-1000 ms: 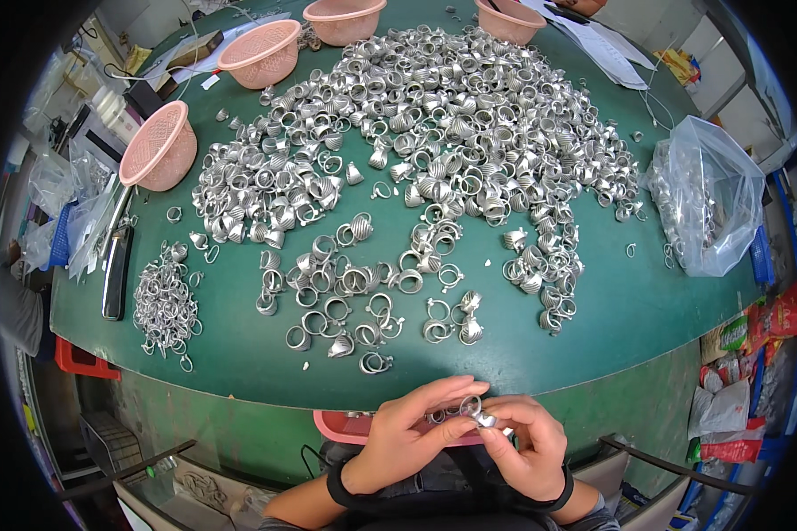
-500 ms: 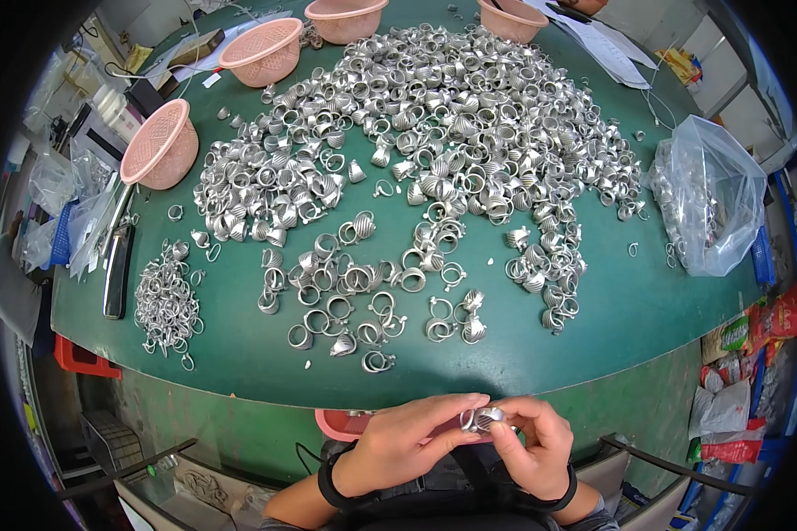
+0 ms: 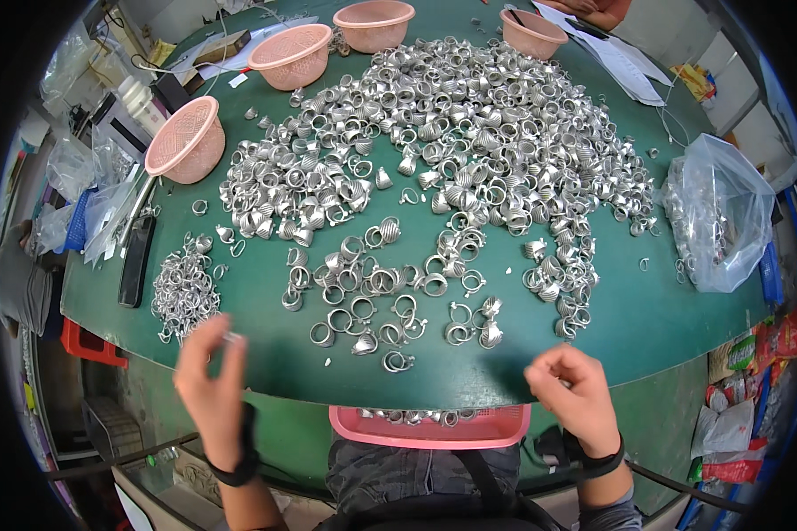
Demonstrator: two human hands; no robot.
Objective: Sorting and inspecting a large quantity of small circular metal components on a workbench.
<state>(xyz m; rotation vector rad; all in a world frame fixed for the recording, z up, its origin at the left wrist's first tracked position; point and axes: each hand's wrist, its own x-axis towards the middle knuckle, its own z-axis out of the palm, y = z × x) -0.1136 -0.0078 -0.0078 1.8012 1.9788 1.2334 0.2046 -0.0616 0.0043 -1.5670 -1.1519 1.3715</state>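
My left hand (image 3: 211,372), smeared by motion, is raised at the table's near left edge beside a heap of thin silver rings (image 3: 186,288). Between its thumb and finger shows a small blurred silver ring (image 3: 232,337). My right hand (image 3: 576,389) hovers over the near edge further right, fingers curled in and thumb pressed against them; what they hold, if anything, is hidden. Between my hands, below the table edge, a pink basin (image 3: 429,434) above my lap contains several metal rings. Loose wide ribbed rings (image 3: 363,307) lie on the green table ahead.
A large mound of ribbed rings (image 3: 496,124) covers the table's middle and far part. Pink baskets (image 3: 186,142) stand along the far and left sides. A clear plastic bag (image 3: 717,212) of rings stands at right. A black-handled tool (image 3: 136,261) lies at left. Someone's arm (image 3: 598,11) rests at the far edge.
My hands, together over the basin with rings between them, have parted. The left moved left and up toward the thin-ring heap; the right moved right and up. The basin's rings now show.
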